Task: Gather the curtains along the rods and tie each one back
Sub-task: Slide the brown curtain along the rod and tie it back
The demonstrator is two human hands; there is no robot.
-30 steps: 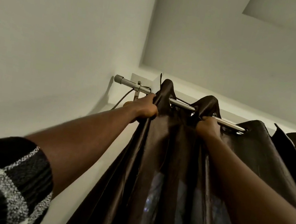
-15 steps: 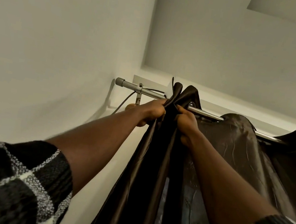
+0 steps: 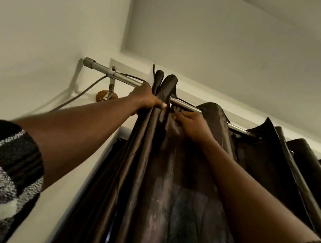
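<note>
Pale walls met a pale ceiling above a metal rod (image 3: 183,103) that ran from a bracket (image 3: 111,84) near the corner off to the right. On it hung the dark, glossy curtain (image 3: 166,185), its leading folds bunched tight near the rod's left end, looser folds spread further right. The left hand (image 3: 145,100) was clenched shut around the gathered folds just under the rod. The right hand (image 3: 193,124) sat just beside it, fingers (image 3: 179,116) curled closed into the next fold.

No tie-back showed, so tying was likely yet to come. Slippery-looking cloth could slide back out along the rod if either grip eased. Hard downward pulling might strain the bracket, and a thin cable (image 3: 79,96) near it could snag.
</note>
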